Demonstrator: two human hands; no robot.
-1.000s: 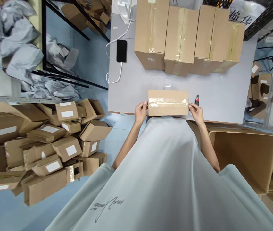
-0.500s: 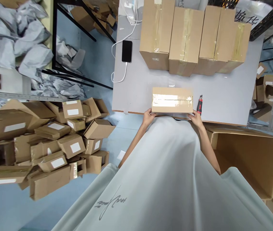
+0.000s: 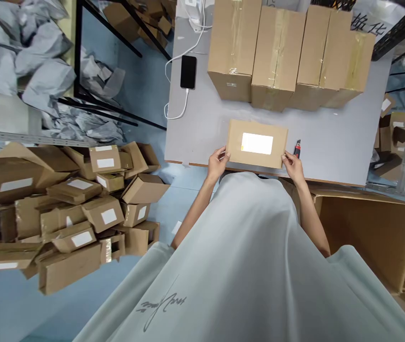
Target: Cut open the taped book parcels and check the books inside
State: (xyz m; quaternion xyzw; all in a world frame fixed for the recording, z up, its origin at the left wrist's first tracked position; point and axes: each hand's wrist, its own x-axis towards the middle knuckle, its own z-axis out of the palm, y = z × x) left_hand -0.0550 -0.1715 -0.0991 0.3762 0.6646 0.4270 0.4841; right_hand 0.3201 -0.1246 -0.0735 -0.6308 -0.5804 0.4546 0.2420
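A small cardboard box (image 3: 236, 137) is held between my two hands at the front edge of the grey table (image 3: 195, 137). The face turned up to me bears a white label (image 3: 257, 143). My left hand (image 3: 218, 162) grips the box's left end, fingers bent round the side. At the right end, my right hand (image 3: 293, 166) pinches the lower corner. Just beyond that hand lies a red and black utility knife (image 3: 297, 149), its lower part hidden by the fingers.
Several taped cartons (image 3: 275, 52) line the table's back. A phone (image 3: 188, 72) on a white cable lies at left. Opened boxes (image 3: 102, 213) are heaped on the floor to the left. A large open carton (image 3: 366, 232) stands by my right side.
The box has been turned over: its taped face was up before, and now the labelled face shows. Both hands have shifted with it and cover part of the knife.
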